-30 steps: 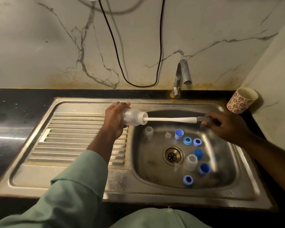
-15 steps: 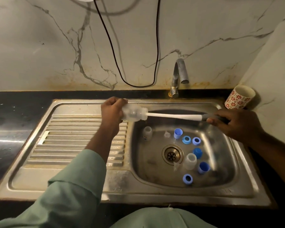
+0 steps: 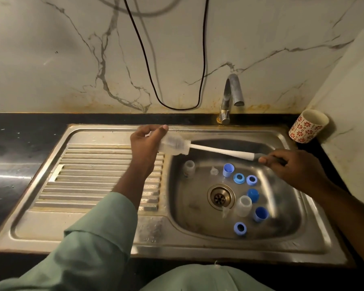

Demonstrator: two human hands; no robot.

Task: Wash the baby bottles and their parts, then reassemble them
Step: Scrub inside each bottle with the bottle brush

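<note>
My left hand (image 3: 145,143) grips a clear baby bottle (image 3: 173,144) held sideways over the sink's left rim. A white bottle brush (image 3: 221,151) has its head inside the bottle, and my right hand (image 3: 292,166) holds its dark handle over the basin. In the steel sink basin (image 3: 189,208) lie two more clear bottles (image 3: 189,168) (image 3: 243,205), clear teats (image 3: 214,171), and several blue caps and rings (image 3: 228,170) (image 3: 239,178) (image 3: 240,227).
A steel tap (image 3: 231,95) stands behind the basin. A patterned mug (image 3: 308,126) sits on the black counter at the back right. The ribbed drainboard (image 3: 101,177) lies to the left. A black cable (image 3: 172,106) hangs on the marble wall.
My left hand and the bottle have risen slightly toward the back. My right hand has pulled rightward, drawing the brush partly out, so the handle now slopes down to the right.
</note>
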